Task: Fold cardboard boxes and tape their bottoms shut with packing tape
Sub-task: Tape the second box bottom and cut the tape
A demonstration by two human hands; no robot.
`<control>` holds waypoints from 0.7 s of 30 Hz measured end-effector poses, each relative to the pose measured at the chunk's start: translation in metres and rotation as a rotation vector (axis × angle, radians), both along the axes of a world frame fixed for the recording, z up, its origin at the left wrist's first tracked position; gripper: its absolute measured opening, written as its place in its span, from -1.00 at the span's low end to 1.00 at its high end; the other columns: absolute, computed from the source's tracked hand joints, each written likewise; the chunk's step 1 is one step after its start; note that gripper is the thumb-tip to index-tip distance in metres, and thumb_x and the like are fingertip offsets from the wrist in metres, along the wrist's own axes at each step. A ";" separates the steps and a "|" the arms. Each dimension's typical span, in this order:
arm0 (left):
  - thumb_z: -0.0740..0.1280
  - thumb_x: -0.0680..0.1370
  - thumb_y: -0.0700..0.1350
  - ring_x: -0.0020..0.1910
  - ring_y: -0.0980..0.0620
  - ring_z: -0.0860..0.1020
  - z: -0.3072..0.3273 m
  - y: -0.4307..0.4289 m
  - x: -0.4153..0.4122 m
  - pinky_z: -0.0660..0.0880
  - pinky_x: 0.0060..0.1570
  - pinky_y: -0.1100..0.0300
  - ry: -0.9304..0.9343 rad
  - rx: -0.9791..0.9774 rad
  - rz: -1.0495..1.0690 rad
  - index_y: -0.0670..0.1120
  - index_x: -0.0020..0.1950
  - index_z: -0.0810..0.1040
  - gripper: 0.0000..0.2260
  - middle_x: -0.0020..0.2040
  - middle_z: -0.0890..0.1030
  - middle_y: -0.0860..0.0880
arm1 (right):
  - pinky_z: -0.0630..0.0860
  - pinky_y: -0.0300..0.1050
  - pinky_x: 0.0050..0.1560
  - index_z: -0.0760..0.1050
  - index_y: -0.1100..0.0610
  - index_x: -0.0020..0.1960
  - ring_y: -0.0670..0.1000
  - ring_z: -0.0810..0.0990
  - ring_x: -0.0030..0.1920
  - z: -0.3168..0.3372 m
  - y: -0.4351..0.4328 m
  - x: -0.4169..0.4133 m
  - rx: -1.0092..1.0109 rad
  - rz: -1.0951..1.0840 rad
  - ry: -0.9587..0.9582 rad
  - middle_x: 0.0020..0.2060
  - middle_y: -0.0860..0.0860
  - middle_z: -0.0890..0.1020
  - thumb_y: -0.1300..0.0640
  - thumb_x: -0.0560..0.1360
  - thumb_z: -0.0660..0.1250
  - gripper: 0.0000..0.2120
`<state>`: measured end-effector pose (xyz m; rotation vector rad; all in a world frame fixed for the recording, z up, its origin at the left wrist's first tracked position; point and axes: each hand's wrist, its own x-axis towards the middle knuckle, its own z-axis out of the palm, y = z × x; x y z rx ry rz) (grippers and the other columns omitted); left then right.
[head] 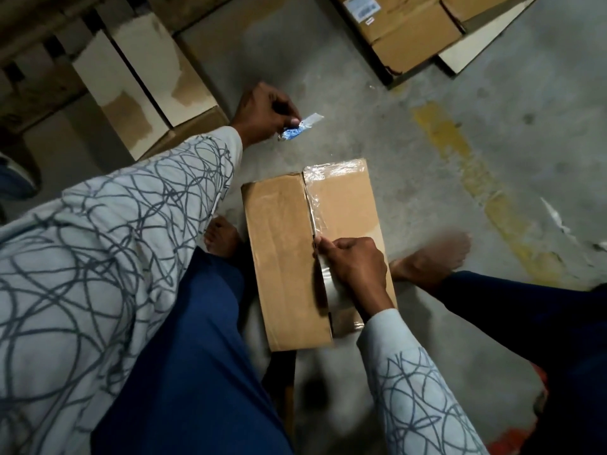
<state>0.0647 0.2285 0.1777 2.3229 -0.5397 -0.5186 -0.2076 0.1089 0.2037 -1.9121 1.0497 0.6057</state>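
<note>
A brown cardboard box lies on the concrete floor between my bare feet, flaps closed. Clear packing tape runs along its centre seam from the far edge toward me. My right hand rests on the seam, gripping the clear tape roll pressed against the box. My left hand is raised beyond the box's far left corner and holds a small blue-handled blade with its silver tip pointing right.
Flattened white and brown cartons lean at the upper left. More stacked cardboard boxes sit at the upper right. A worn yellow line crosses the floor on the right. Something orange lies at the lower right.
</note>
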 end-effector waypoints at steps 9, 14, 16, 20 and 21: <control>0.53 0.48 -0.12 -0.08 0.03 0.69 -0.010 0.016 -0.018 0.64 0.02 0.14 -0.037 0.015 0.001 -0.17 0.03 0.73 -0.82 -0.05 0.73 -0.11 | 0.44 -0.04 0.00 0.64 0.12 0.07 0.25 0.60 0.13 -0.006 0.005 -0.001 -0.041 0.012 0.127 0.11 0.16 0.66 -0.37 0.35 0.41 -0.41; 0.53 0.48 -0.12 -0.12 0.00 0.70 0.004 0.010 -0.014 0.65 -0.06 0.12 -0.045 -0.055 -0.057 -0.16 0.02 0.74 -0.83 -0.09 0.73 -0.10 | 0.38 -0.11 -0.10 0.67 0.09 -0.19 0.24 0.61 -0.02 0.008 0.008 -0.015 -0.037 -0.007 0.069 -0.12 0.14 0.68 -0.31 0.44 0.37 -0.56; 0.53 0.48 -0.14 -0.13 0.04 0.68 0.003 0.004 -0.015 0.63 -0.08 0.18 -0.050 -0.043 -0.097 -0.16 0.03 0.74 -0.84 -0.08 0.73 -0.09 | 0.39 -0.10 -0.10 0.66 0.10 -0.20 0.25 0.61 -0.01 0.010 0.011 -0.016 -0.041 -0.019 0.069 -0.11 0.15 0.68 -0.29 0.44 0.37 -0.57; 0.49 0.52 -0.16 -0.18 0.16 0.61 -0.006 0.003 -0.016 0.48 -0.23 0.49 -0.018 -0.018 -0.111 -0.18 0.06 0.72 -0.84 -0.04 0.71 -0.09 | 0.41 -0.09 -0.09 0.67 0.11 -0.17 0.25 0.62 0.00 0.006 0.013 -0.012 -0.034 -0.024 0.112 -0.07 0.15 0.68 -0.30 0.41 0.39 -0.55; 0.49 0.52 -0.17 -0.19 0.19 0.60 -0.009 0.007 -0.014 0.46 -0.25 0.51 0.006 -0.009 -0.106 -0.19 0.08 0.72 -0.83 -0.03 0.71 -0.09 | 0.44 -0.08 -0.07 0.67 0.11 -0.11 0.25 0.62 0.02 0.005 0.013 -0.010 -0.036 -0.020 0.124 -0.04 0.16 0.69 -0.33 0.38 0.39 -0.52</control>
